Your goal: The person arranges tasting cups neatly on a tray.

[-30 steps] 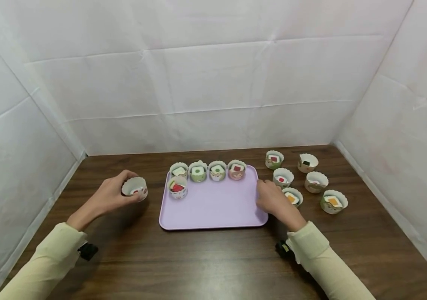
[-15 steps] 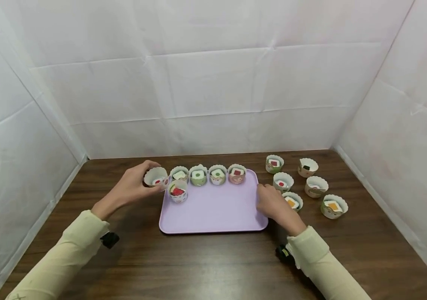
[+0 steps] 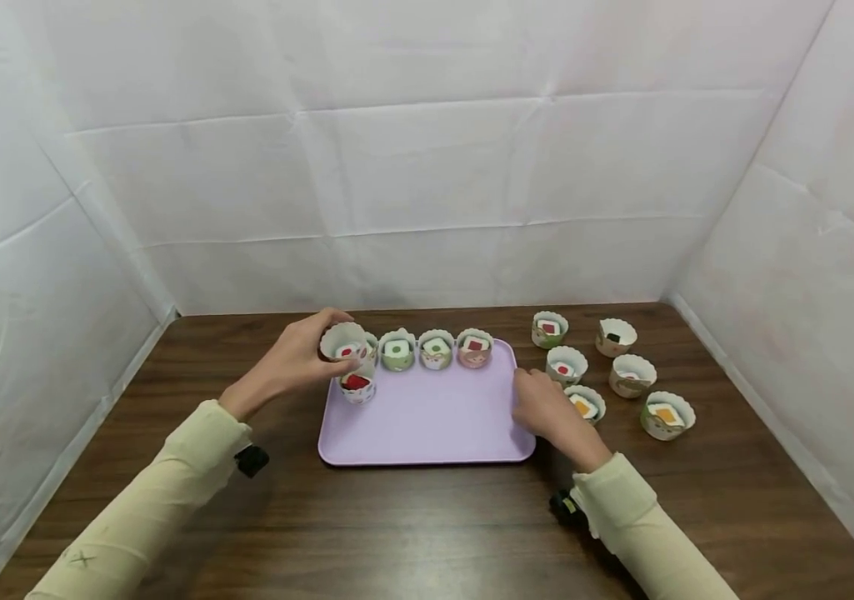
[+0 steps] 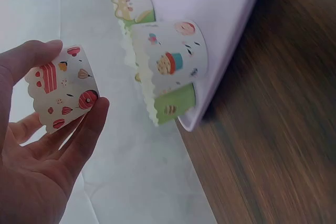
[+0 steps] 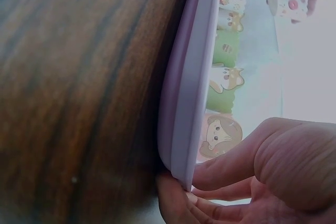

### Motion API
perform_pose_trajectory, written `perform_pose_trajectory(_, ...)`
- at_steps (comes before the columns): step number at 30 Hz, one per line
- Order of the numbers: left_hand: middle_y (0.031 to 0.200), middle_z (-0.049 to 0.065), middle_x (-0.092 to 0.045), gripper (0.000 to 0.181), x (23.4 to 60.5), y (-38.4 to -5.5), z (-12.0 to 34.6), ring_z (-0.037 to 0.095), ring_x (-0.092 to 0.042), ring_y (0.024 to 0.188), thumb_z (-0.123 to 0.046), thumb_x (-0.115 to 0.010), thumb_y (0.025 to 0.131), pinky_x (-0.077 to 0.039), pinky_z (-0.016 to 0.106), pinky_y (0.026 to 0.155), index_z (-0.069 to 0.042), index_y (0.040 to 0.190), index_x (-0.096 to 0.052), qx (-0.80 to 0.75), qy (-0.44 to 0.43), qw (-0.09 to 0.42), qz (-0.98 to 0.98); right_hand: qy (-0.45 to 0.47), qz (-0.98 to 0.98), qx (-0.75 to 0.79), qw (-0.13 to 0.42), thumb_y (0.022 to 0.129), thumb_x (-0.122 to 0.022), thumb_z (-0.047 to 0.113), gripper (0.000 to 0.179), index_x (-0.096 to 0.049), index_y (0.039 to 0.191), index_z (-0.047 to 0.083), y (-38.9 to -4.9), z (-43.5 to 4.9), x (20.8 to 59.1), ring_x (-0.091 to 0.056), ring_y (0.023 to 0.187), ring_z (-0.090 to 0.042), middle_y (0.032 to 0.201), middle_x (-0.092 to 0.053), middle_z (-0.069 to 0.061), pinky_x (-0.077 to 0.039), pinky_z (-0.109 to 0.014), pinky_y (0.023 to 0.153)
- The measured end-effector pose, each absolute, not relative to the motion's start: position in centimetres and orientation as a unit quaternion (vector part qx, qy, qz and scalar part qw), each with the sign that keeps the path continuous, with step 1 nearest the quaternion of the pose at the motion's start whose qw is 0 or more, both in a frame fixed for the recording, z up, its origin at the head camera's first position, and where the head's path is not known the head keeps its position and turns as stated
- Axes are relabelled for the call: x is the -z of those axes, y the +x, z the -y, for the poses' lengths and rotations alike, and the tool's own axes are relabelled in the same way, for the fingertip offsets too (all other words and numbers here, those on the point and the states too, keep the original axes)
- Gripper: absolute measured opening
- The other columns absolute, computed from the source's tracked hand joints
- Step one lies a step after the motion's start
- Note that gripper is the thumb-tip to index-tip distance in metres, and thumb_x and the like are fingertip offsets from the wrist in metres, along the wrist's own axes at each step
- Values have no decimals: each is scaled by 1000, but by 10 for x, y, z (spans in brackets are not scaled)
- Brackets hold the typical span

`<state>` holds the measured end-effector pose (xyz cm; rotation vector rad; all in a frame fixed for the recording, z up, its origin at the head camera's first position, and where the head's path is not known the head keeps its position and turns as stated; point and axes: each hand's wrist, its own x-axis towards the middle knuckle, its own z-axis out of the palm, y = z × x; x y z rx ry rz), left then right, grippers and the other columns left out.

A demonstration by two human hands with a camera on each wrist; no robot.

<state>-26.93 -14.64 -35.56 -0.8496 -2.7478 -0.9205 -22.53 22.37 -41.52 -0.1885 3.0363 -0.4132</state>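
While gripping a paper cup (image 4: pixel 65 88) in the left hand (image 3: pixel 293 356), pinches the edge of a lilac tray (image 3: pixel 434 425) with the right hand (image 3: pixel 549 410), well apart from the left. Holds the cup raised at the tray's left end, with a row of cups (image 3: pixel 436 358) just right of the left hand. Right of the right hand, shows six more cups (image 3: pixel 632 383) on the table (image 3: pixel 427 533).

A dark wood-grain tabletop (image 3: pixel 427 542) runs back to a creased white backdrop (image 3: pixel 427 167), with a left side sheet (image 3: pixel 44 350) and a right side sheet (image 3: pixel 809 292), also white, perhaps cloth or plastic. Diffuse light leaves a faint sheen on the wood.
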Motion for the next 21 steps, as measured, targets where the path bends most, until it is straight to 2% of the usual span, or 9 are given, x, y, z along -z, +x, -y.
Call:
perform_pose_trajectory(6,122,16,-69,63,356,-276,127,29,-68,104,-25,-85,85,-61,45,83,-4,136,-56,311,-296,49,902,-61,-989,134,31,83,-61,-2,32,-63,112,-12,-225,-225,415,-60,86,-34,99,-64,-25,-56,-50,73)
perform_pose_trajectory(13,127,14,-69,59,363,-279,109,29,-66,113,-25,-84,85,-58,45,91,-7,135,-58,296,-312,42,902,-66,-988,138,30,82,-61,-2,32,-63,113,-13,-223,-224,415,-61,86,-34,99,-64,-26,-57,-51,74)
perform_pose_trajectory(21,123,10,-69,58,370,-283,93,25,-65,107,-21,-85,83,-59,40,88,-7,134,-59,300,-322,33,897,-60,-988,135,36,83,-61,-2,36,-62,117,-14,-223,-224,414,-61,88,-34,103,-64,-27,-57,-51,75)
